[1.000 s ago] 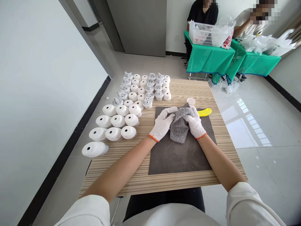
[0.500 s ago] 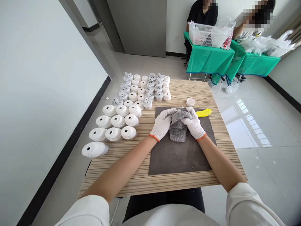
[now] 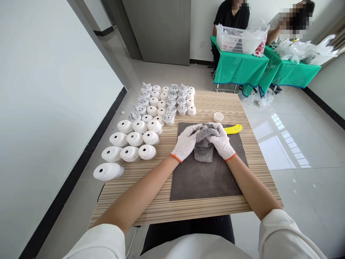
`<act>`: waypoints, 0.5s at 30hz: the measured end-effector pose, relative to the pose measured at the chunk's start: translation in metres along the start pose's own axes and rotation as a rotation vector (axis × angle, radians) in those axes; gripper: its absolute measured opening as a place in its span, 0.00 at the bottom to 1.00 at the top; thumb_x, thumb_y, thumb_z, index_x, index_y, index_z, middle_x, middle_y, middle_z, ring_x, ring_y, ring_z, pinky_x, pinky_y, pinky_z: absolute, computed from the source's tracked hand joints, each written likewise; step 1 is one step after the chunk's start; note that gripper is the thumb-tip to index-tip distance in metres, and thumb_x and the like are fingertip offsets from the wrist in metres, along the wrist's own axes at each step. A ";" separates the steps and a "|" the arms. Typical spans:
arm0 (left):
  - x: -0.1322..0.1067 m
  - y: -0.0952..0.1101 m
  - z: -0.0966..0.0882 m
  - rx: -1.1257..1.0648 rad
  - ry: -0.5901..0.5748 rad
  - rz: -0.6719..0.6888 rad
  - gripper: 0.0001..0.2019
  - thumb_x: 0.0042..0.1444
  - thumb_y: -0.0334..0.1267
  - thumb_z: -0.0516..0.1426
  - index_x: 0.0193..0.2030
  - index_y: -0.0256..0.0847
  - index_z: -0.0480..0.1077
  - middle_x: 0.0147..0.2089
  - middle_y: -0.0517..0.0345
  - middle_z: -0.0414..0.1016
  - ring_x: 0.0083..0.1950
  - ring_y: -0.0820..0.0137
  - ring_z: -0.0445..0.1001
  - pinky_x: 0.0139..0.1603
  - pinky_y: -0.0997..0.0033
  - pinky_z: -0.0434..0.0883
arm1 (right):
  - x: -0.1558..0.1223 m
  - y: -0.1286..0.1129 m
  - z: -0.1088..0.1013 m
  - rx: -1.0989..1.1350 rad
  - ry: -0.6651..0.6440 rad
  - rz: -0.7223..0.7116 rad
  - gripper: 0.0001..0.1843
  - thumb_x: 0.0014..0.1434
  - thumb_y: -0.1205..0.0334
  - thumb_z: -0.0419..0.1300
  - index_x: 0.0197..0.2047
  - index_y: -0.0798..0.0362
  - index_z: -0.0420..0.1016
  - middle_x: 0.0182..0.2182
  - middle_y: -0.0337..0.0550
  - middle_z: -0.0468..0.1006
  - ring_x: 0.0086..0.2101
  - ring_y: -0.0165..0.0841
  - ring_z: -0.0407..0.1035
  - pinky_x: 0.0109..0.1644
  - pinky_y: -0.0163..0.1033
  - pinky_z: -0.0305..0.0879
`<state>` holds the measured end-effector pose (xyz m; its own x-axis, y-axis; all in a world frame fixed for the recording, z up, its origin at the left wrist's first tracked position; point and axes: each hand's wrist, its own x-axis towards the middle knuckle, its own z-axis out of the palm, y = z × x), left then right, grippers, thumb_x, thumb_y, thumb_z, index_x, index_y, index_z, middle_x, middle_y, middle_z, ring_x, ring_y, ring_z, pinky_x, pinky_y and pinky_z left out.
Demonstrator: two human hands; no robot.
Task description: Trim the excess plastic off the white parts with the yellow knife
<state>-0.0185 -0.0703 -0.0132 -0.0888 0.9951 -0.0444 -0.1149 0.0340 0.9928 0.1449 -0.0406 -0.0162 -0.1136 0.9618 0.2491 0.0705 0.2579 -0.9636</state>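
Observation:
A grey cloth [image 3: 204, 153] is bunched between my two gloved hands above the dark mat [image 3: 205, 183], its lower end hanging toward me. My left hand [image 3: 187, 141] is closed at the cloth's left side, fingertips pressed near its top. From the right, my right hand [image 3: 221, 142] grips the same cloth, thumb laid over a fold. Whether anything is wrapped inside, I cannot tell. A yellow handle [image 3: 234, 129] lies just beyond my right hand, its other end hidden by that hand. Behind it stands a small round white cup or lid [image 3: 218, 117].
Rows of white ribbed, rounded pieces [image 3: 131, 153] with dark holes cover the table's left side. Farther back are several white round pieces with grey-patterned tops [image 3: 171, 101]. Two people sit beyond at green-covered tables [image 3: 239, 70] with a white basket [image 3: 237, 41] and plastic bags.
The upper fold of the cloth has shifted slightly between my fingers, and my left fingertips have moved a little. Both hands keep hold in nearly the same place.

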 end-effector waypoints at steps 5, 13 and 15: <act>0.001 -0.005 0.000 -0.112 -0.026 0.008 0.14 0.55 0.39 0.64 0.49 0.46 0.81 0.56 0.56 0.82 0.64 0.59 0.75 0.72 0.54 0.66 | -0.002 -0.007 -0.002 -0.078 -0.032 0.063 0.15 0.46 0.57 0.68 0.39 0.47 0.72 0.38 0.37 0.80 0.42 0.38 0.74 0.51 0.45 0.71; -0.002 0.003 0.000 -0.064 -0.036 0.042 0.16 0.59 0.40 0.60 0.53 0.45 0.79 0.62 0.56 0.78 0.66 0.62 0.73 0.71 0.59 0.65 | 0.000 -0.003 -0.002 0.013 -0.026 0.025 0.19 0.47 0.57 0.69 0.43 0.48 0.73 0.40 0.39 0.81 0.42 0.38 0.75 0.50 0.45 0.71; -0.003 0.008 0.000 0.022 -0.013 0.044 0.16 0.62 0.44 0.58 0.54 0.46 0.78 0.62 0.57 0.78 0.67 0.61 0.72 0.72 0.60 0.64 | -0.001 -0.002 0.000 0.019 0.004 -0.002 0.18 0.49 0.58 0.68 0.44 0.48 0.71 0.41 0.39 0.80 0.42 0.37 0.75 0.51 0.46 0.72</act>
<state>-0.0196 -0.0734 -0.0048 -0.0801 0.9968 0.0005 -0.0892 -0.0077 0.9960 0.1449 -0.0418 -0.0147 -0.1098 0.9617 0.2511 0.0510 0.2577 -0.9649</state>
